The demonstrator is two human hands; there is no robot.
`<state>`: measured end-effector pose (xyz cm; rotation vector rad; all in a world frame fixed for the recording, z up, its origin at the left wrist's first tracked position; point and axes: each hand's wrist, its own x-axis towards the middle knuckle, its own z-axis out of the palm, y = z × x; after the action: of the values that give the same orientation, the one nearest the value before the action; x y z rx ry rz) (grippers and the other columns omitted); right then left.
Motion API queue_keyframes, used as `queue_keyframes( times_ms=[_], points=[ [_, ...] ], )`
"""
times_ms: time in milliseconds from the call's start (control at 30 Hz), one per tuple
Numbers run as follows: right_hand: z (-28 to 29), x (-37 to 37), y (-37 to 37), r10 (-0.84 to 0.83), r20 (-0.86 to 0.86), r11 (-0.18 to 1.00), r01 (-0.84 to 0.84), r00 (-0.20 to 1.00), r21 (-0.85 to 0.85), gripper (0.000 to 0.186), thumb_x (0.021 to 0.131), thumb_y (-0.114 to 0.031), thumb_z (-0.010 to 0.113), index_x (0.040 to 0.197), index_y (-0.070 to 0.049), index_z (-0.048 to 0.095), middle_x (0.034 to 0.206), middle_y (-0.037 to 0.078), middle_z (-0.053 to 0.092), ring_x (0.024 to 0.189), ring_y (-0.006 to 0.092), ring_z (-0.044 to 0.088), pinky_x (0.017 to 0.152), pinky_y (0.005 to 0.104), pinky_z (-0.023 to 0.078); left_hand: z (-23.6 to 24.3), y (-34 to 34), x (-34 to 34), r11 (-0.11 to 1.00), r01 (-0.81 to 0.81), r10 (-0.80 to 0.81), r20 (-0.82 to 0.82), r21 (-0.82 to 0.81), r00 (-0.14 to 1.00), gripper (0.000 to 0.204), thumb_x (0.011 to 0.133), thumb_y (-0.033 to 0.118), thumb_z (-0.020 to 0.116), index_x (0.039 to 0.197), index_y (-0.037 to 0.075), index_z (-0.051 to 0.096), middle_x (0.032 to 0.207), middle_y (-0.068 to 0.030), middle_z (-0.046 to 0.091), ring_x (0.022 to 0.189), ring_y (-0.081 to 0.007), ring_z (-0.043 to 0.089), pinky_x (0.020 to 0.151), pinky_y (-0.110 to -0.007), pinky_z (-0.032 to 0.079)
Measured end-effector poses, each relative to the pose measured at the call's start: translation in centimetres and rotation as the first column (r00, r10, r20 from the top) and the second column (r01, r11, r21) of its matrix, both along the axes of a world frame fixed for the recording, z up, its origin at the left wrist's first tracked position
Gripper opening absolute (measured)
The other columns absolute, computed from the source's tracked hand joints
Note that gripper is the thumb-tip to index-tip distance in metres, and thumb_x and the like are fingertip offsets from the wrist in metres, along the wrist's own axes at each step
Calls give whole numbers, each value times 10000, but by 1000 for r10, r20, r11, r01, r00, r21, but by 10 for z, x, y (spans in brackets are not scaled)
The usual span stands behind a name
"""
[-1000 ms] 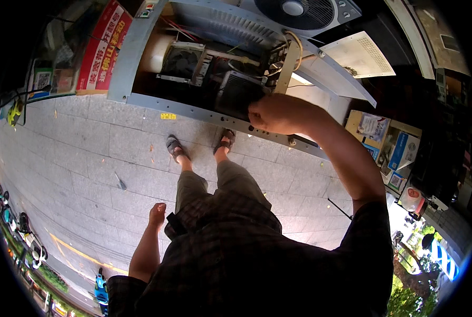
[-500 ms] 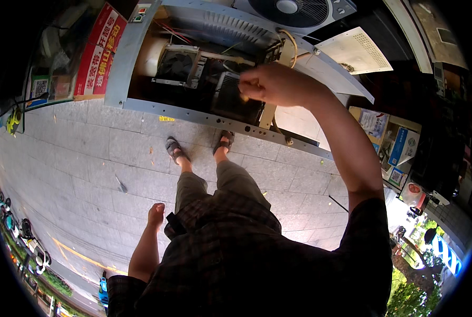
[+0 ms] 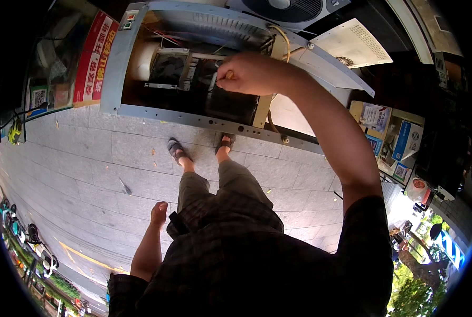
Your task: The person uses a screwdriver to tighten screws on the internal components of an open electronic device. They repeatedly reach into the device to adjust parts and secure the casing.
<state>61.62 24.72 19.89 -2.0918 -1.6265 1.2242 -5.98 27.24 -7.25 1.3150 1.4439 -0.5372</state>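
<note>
My right hand [image 3: 241, 74] reaches over an opened grey metal cabinet [image 3: 114, 63], its fingers closed around a small thing with a yellow-orange end [image 3: 229, 75]. The kind of this thing cannot be made out, since the fingers cover most of it. Below the hand, inside the cabinet, is a dark boxy part [image 3: 230, 105]. A fan in a metal frame [image 3: 170, 68] and a pale round part [image 3: 146, 62] sit farther left in it. Low beside my left hip hangs my left hand [image 3: 159, 212], loosely closed, with nothing visible in it.
A large fan unit [image 3: 281, 4] and a perforated pale panel [image 3: 352, 45] stand behind the cabinet. A yellowish cable [image 3: 286, 42] loops over its right part. To the left is a glass case with a red sign [image 3: 95, 58]; boxes [image 3: 405, 140] are at the right. Paving [image 3: 135, 148] surrounds my feet.
My right hand has moved a little left and up over the cabinet's inside, still closed. The view has shifted slightly. My left hand stays low at my side.
</note>
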Motion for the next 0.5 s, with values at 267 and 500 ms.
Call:
queue_keyframes(
  times_ms=[267, 500],
  points=[
    [-10, 12, -3, 4, 84, 1000, -4, 996, -4, 292, 969, -289, 602, 936, -18, 705, 789, 156, 709, 719, 322, 670, 727, 441, 528, 4, -10, -2, 999, 31, -31, -16, -29, 999, 378, 1032, 351, 594, 1253, 54, 673, 1100, -93, 720, 973, -222, 665, 892, -402, 524],
    [-11, 18, -5, 140, 184, 982, -113, 973, -154, 378, 1003, -342, 577, 955, 3, 723, 819, 169, 724, 734, 303, 693, 709, 453, 541, -1, -26, -7, 998, -58, 58, -14, -18, 998, 329, 1019, 293, 613, 1219, 42, 682, 1117, -132, 738, 1039, -236, 690, 923, -372, 530]
  ],
)
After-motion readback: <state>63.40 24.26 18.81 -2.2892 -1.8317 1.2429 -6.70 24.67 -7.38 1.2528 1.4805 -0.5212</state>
